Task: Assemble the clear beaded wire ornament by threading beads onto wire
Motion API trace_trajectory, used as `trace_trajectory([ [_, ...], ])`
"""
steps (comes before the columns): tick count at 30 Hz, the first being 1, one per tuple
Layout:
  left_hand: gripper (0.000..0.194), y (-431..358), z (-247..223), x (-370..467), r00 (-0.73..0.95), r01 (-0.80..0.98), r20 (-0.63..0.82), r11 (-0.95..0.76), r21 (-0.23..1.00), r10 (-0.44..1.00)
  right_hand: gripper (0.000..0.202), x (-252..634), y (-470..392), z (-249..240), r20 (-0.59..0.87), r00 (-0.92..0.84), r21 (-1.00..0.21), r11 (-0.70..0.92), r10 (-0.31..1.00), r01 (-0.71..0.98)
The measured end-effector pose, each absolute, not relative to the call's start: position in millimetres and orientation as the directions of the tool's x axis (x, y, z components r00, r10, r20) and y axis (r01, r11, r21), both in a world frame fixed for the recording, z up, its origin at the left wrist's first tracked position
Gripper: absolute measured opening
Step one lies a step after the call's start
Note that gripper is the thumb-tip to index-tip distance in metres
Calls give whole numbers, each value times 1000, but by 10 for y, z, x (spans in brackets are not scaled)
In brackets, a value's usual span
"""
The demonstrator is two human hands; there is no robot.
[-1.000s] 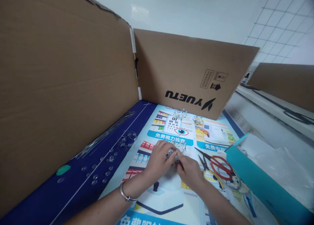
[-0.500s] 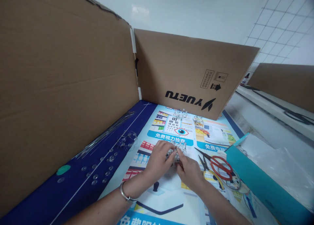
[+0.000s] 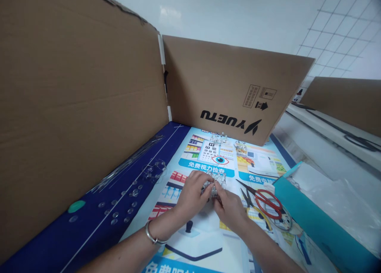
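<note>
Both of my hands meet over the printed mat (image 3: 196, 241) around a cluster of clear beads and wire (image 3: 219, 179). My left hand (image 3: 193, 189), with a silver bangle at its wrist, has its fingers bent around the cluster's left side. The fingers of my right hand (image 3: 228, 206) pinch its right side, and the fingertips of both hands nearly touch. The hands partly cover the cluster. Just right of my right hand lie red-handled scissors (image 3: 269, 203) and yellow-handled pliers (image 3: 258, 217).
Loose clear beads (image 3: 115, 214), a green disc (image 3: 76, 206) and thin wires (image 3: 119, 170) lie on the left. Two beaded pieces rest by the upright cardboard (image 3: 226, 82). A teal box (image 3: 321, 221) holding clear plastic is at the right.
</note>
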State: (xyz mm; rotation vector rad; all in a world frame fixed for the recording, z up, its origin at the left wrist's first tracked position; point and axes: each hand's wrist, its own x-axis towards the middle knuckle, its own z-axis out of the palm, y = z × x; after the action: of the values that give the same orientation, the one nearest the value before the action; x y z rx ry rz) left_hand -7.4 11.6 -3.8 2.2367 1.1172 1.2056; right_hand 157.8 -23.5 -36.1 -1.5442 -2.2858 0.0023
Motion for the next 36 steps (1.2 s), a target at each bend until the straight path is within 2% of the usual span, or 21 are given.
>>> trace_trajectory([
  [21, 6, 104, -27, -66, 346, 451, 506, -613, 649, 790, 47, 1571, -254, -347, 248, -307, -218, 361, 919, 907],
  [36, 12, 111, -61, -71, 361, 420, 521, -634, 649, 773, 57, 1558, -251, -344, 243, -295, -216, 348, 924, 912],
])
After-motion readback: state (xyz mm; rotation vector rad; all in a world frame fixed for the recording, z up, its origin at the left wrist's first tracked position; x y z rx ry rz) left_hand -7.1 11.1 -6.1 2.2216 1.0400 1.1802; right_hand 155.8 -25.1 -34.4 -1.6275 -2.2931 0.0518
